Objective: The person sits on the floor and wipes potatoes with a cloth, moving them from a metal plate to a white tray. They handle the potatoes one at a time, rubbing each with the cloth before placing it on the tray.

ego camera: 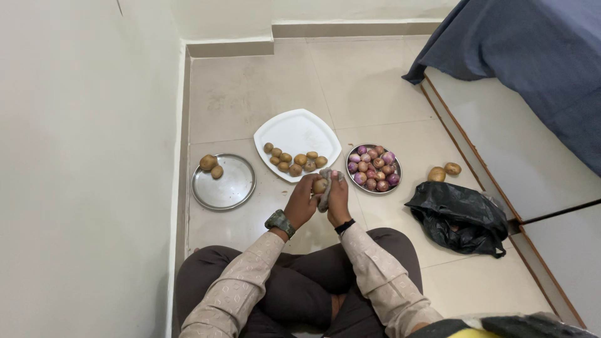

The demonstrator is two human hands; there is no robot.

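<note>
I sit cross-legged on the tiled floor. My left hand (pixel 303 201) grips a small brown potato (pixel 320 185) in front of me. My right hand (pixel 339 199) presses a grey cloth (pixel 327 188) against that potato. Just beyond my hands lies a white square plate (pixel 294 131) with several potatoes along its near edge. To its left a round steel plate (pixel 231 188) carries two potatoes (pixel 211 165). To the right, a steel bowl (pixel 374 169) is filled with several purple onions.
Two loose potatoes (pixel 443 171) lie on the floor at the right, beside a crumpled black plastic bag (pixel 460 216). A bed with a dark blue sheet (pixel 538 56) borders the right side. A wall runs along the left.
</note>
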